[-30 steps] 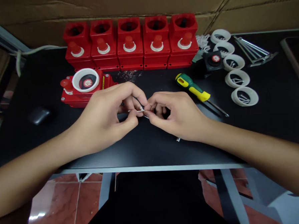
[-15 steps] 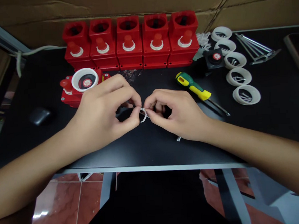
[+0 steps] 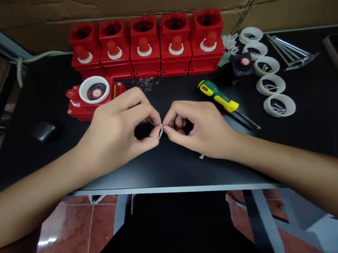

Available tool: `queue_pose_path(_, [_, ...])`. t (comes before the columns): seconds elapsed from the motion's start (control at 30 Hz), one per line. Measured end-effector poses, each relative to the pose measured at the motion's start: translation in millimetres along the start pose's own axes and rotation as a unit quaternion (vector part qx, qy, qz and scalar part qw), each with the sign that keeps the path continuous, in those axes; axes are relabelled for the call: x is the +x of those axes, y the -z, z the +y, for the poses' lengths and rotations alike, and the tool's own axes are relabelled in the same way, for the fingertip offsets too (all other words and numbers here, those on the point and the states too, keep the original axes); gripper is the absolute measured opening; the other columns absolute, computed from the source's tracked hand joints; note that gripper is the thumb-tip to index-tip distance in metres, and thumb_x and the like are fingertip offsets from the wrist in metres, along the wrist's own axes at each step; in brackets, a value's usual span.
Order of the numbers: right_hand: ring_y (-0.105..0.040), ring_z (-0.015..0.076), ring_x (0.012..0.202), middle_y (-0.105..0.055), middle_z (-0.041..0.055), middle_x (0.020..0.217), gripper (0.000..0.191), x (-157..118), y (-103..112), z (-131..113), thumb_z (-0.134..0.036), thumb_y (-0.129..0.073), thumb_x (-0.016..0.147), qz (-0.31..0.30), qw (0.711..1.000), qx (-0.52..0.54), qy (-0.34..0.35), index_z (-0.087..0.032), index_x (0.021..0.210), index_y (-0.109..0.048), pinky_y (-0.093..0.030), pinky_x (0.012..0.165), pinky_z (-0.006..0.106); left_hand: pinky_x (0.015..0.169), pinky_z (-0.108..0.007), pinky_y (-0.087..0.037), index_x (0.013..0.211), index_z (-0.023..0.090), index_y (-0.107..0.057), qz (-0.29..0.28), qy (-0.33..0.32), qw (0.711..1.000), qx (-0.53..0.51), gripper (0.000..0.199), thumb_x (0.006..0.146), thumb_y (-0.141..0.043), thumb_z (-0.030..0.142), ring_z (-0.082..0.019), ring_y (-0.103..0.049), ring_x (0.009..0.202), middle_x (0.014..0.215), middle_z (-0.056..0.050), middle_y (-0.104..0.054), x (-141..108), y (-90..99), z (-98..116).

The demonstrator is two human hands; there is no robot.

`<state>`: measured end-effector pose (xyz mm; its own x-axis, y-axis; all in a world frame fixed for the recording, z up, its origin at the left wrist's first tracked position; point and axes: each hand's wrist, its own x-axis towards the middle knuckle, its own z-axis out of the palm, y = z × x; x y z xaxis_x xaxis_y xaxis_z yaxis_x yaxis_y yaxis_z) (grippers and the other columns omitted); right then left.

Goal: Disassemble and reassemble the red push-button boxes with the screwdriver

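Note:
My left hand (image 3: 120, 125) and my right hand (image 3: 199, 127) meet fingertip to fingertip above the black table. Between them they pinch a small white cord-like piece (image 3: 160, 132), mostly covered by the fingers. Behind my left hand lies a red box (image 3: 86, 111) with a red knob and a white ring (image 3: 94, 90) around a black disc on top. A green and yellow screwdriver (image 3: 221, 97) rests beyond my right hand. The tip of a small metal part (image 3: 201, 156) shows beneath my right hand.
Several red housings (image 3: 145, 63) stand in a row at the back. At the right are white rings (image 3: 279, 105) with screws inside, a black square part (image 3: 241, 64), long metal bolts (image 3: 291, 51) and white cords (image 3: 229, 42). A black mouse-like object (image 3: 44, 131) lies left.
The fingertips of both hands have come closer together, and less of the white piece's curve shows between them. The view has shifted slightly.

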<state>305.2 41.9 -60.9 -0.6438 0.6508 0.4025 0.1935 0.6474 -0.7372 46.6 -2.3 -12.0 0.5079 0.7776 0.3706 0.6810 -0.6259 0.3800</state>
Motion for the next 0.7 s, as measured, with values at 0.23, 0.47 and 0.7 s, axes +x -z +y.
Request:
queue_pose_path(0.23, [-0.060, 0.0112, 0.068, -0.073, -0.0032, 0.086, 0.019, -0.1, 0.0, -0.1, -0.013, -0.075, 0.105, 0.002, 1.000, -0.004, 0.019, -0.024, 0.092, -0.066, -0.045, 0.065, 0.029, 0.078, -0.040, -0.063, 0.101, 0.030, -0.078, 0.004, 0.040, 0.999, -0.037, 0.013, 0.112, -0.075, 0.025, -0.023, -0.075, 0.084, 0.100, -0.001, -0.077, -1.3, -1.7, 3.9])
queue_pose_path(0.47, [-0.058, 0.0097, 0.066, -0.070, -0.0043, 0.083, 0.024, 0.5, -0.6, 0.5, -0.009, -0.076, 0.104, 0.015, 0.999, -0.011, 0.040, -0.024, 0.089, -0.063, -0.043, 0.064, 0.028, 0.073, -0.036, -0.063, 0.103, 0.029, -0.078, -0.011, 0.067, 0.997, -0.044, 0.010, 0.113, -0.074, 0.027, -0.019, -0.077, 0.077, 0.097, 0.000, -0.079, -4.9, -3.4, 7.8])
queue_pose_path(0.7, [-0.057, 0.0104, 0.067, -0.070, -0.0038, 0.084, 0.024, 0.1, -0.7, -0.2, -0.009, -0.075, 0.106, 0.015, 0.999, -0.016, 0.048, -0.024, 0.091, -0.064, -0.044, 0.065, 0.028, 0.069, -0.035, -0.063, 0.104, 0.030, -0.078, -0.019, 0.085, 0.994, -0.064, 0.007, 0.110, -0.076, 0.030, -0.018, -0.078, 0.075, 0.095, 0.001, -0.083, -4.9, -4.2, 5.8])
